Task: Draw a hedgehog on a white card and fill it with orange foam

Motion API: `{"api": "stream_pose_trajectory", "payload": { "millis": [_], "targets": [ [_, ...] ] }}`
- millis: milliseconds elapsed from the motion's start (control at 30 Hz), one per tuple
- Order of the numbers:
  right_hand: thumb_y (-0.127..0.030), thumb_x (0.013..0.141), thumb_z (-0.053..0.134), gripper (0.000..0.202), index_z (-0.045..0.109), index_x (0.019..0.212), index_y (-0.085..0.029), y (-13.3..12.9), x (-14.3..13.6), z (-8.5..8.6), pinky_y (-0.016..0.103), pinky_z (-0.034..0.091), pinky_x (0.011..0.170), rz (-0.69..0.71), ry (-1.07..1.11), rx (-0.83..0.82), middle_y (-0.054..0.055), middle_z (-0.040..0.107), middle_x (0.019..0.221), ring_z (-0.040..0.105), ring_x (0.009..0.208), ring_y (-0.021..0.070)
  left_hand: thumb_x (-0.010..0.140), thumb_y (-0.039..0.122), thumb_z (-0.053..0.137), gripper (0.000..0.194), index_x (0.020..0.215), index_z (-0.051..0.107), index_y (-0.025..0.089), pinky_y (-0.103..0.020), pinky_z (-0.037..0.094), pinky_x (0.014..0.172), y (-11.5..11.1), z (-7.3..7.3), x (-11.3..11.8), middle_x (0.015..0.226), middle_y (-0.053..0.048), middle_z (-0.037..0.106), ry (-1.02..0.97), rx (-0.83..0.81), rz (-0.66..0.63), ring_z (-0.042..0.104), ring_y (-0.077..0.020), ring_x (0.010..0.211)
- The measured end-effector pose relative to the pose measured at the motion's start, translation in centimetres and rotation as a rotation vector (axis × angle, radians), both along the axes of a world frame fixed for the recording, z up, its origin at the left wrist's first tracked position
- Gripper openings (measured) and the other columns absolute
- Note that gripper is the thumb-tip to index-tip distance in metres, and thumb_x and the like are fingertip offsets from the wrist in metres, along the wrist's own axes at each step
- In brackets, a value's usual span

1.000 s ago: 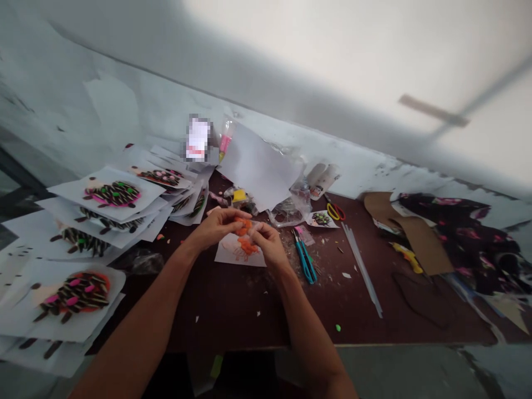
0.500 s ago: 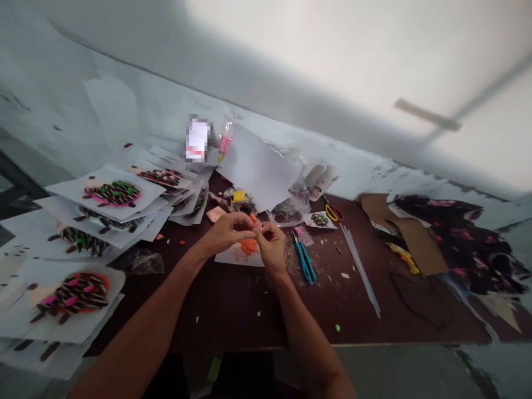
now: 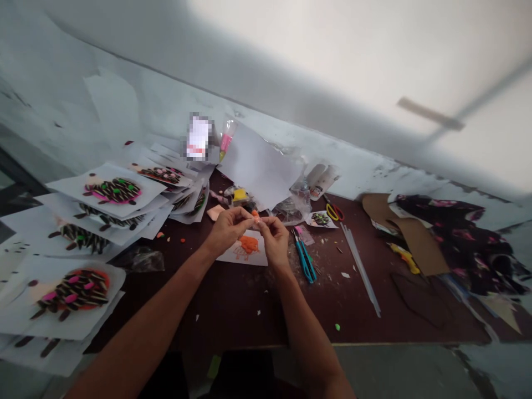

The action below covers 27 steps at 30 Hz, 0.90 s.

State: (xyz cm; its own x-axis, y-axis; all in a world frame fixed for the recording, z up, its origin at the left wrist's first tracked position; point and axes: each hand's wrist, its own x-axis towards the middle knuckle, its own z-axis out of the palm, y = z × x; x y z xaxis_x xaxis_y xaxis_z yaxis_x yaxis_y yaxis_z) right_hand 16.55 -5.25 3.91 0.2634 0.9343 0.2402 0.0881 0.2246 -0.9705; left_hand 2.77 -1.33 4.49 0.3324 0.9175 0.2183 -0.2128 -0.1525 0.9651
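Note:
Above the middle of the dark table, my left hand [image 3: 229, 228] and my right hand [image 3: 274, 235] meet fingertip to fingertip. Between them is a small lump of orange clay [image 3: 255, 214], apparently in a thin clear wrapper pinched by both hands. Just beneath lies a white paper sheet [image 3: 256, 258] with a line drawing, its body covered in orange clay [image 3: 249, 244]. My hands hide the upper part of that sheet. A light peach piece [image 3: 215, 213] rests behind my left hand, close to a yellow block [image 3: 239, 194].
Stacked papers with finished hedgehog pictures [image 3: 114, 190] fill the left side. To the right lie teal-handled pliers [image 3: 305, 257], scissors [image 3: 333, 211], clear glue sticks [image 3: 361, 270] and a yellow glue gun [image 3: 404, 257]. A phone [image 3: 198, 137] leans at the back.
My hands have drawn slightly apart, and my right hand has shifted a little right. More of the orange clay on the sheet below now shows between them.

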Motion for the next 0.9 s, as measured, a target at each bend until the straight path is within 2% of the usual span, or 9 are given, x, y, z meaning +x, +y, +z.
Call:
{"api": "stream_pose_trajectory", "payload": {
  "millis": [100,267,333,533,733,900],
  "targets": [
    [-0.043,0.081,0.068,0.022,0.064,0.077,-0.021,0.0,0.1,0.1,0.030,0.049,0.071,0.042,0.022,-0.018,0.000,0.065,0.074,0.057,0.071,0.0154,0.079,0.043,0.072,0.030,0.076,0.055,0.019,-0.019,0.027,0.036,-0.1,0.0,0.0,0.059,0.006,0.053,-0.092,-0.154,-0.085,0.032,-0.0025,0.038],
    [-0.044,0.079,0.071,0.026,0.068,0.090,-0.021,-0.1,-0.1,0.1,0.030,0.050,0.072,0.005,0.067,-0.011,0.002,0.069,0.084,0.060,0.075,0.0161,0.077,0.041,0.073,0.031,0.078,0.051,0.020,-0.018,0.025,0.036,-0.2,0.3,-0.2,0.054,0.010,0.041,-0.130,-0.280,-0.227,0.028,-0.0027,0.038],
    [-0.043,0.079,0.071,0.026,0.069,0.093,-0.021,-0.1,-0.1,0.2,0.031,0.050,0.073,0.013,0.061,-0.015,0.002,0.069,0.084,0.061,0.077,0.0170,0.077,0.040,0.073,0.030,0.078,0.050,0.020,-0.018,0.028,0.038,-0.1,0.4,-0.4,0.056,0.009,0.042,-0.118,-0.266,-0.247,0.031,-0.0035,0.041],
    [-0.043,0.079,0.070,0.022,0.072,0.083,-0.022,-0.2,0.2,0.2,0.032,0.049,0.077,0.037,0.067,-0.041,0.001,0.069,0.077,0.060,0.077,0.0171,0.079,0.035,0.071,0.024,0.078,0.051,0.021,-0.022,0.042,0.049,0.2,0.3,-0.9,0.064,0.006,0.048,-0.103,-0.208,-0.307,0.037,-0.0058,0.048],
    [-0.046,0.074,0.074,0.026,0.072,0.083,-0.022,-0.1,0.6,0.0,0.026,0.043,0.064,0.125,0.196,-0.129,-0.001,0.066,0.072,0.051,0.064,0.0127,0.081,0.035,0.068,0.022,0.076,0.052,0.021,-0.025,0.044,0.057,0.3,0.6,-1.1,0.064,0.005,0.050,-0.070,-0.123,-0.278,0.048,-0.0089,0.055],
    [-0.053,0.075,0.072,0.032,0.069,0.081,-0.022,-0.3,1.0,0.6,0.026,0.040,0.061,0.254,0.169,-0.198,-0.002,0.061,0.070,0.046,0.061,0.0120,0.085,0.034,0.064,0.020,0.077,0.051,0.021,-0.027,0.043,0.059,0.3,0.9,-1.5,0.064,0.003,0.054,-0.026,-0.066,-0.267,0.049,-0.0106,0.057]
  ]
}}
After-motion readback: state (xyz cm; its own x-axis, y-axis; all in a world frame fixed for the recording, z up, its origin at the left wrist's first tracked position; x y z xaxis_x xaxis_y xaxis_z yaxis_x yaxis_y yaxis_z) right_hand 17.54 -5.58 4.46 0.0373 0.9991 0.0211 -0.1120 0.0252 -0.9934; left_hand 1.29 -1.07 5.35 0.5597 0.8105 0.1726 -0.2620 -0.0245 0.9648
